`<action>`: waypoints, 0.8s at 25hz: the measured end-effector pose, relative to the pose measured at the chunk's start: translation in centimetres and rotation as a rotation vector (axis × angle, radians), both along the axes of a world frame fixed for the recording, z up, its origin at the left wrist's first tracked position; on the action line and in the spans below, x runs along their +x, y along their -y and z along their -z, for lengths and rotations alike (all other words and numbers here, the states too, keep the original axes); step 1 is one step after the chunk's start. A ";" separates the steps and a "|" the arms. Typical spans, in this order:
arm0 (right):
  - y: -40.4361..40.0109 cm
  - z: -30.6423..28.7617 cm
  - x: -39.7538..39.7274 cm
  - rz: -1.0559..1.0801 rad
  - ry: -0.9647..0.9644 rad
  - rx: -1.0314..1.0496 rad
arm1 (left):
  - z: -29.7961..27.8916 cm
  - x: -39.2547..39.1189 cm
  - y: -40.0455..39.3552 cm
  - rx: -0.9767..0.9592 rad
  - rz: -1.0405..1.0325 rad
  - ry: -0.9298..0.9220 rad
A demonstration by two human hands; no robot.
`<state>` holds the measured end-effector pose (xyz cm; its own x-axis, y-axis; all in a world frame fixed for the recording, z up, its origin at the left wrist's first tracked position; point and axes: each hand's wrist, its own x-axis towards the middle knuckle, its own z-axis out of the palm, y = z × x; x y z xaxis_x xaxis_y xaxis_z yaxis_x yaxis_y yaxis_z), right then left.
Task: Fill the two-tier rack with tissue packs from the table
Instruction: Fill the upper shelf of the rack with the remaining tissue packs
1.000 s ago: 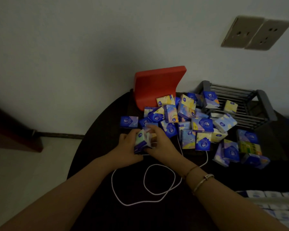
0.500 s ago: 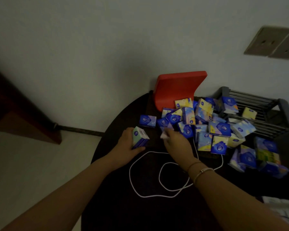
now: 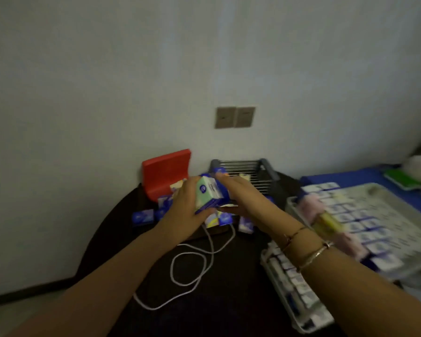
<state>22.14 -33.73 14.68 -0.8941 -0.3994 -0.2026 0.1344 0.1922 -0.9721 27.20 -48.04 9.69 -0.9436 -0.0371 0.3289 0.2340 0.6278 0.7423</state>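
Tissue packs [image 3: 210, 194]: small stack lifted above table [image 3: 122, 239] pile, left hand [image 3: 185, 212] curled round its near side, right hand [image 3: 233, 190] fingers wrapped on far side. Step = carry to rack [image 3: 404, 242], approx. Next: swing right w/ both hands, slot into a free row w/o spilling.

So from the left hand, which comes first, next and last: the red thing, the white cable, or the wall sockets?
From the left hand, in the head view:
1. White cable, just below it on the table.
2. Red thing, behind it by the wall; too close to the cable to rank surely.
3. Wall sockets, high up on the wall.
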 end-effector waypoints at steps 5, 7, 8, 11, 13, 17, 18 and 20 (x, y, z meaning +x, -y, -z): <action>-9.3 -5.3 2.7 0.087 -0.136 0.052 | -5.3 -1.2 -9.4 -0.054 0.128 -0.147; -13.1 -5.7 2.5 0.171 -0.128 0.010 | -6.7 -1.5 -13.0 -0.101 0.194 -0.191; -15.0 -5.8 2.3 0.199 -0.102 -0.026 | -7.2 -1.8 -14.8 -0.120 0.233 -0.218; -21.6 -6.3 1.9 0.220 -0.146 -0.064 | -7.7 -2.6 -19.7 -0.132 0.362 -0.235; -26.9 -6.3 1.9 0.221 -0.236 -0.050 | -7.3 -3.2 -22.6 -0.139 0.443 -0.143; -36.0 -5.6 0.7 0.285 -0.370 0.424 | -5.8 -4.7 -26.3 -0.446 0.457 0.017; -37.3 -5.1 0.2 0.234 -0.398 0.554 | -5.5 -5.1 -26.9 -0.537 0.439 0.055; -38.4 -4.3 -0.4 0.085 -0.459 0.763 | -5.2 -5.7 -27.3 -0.671 0.405 0.107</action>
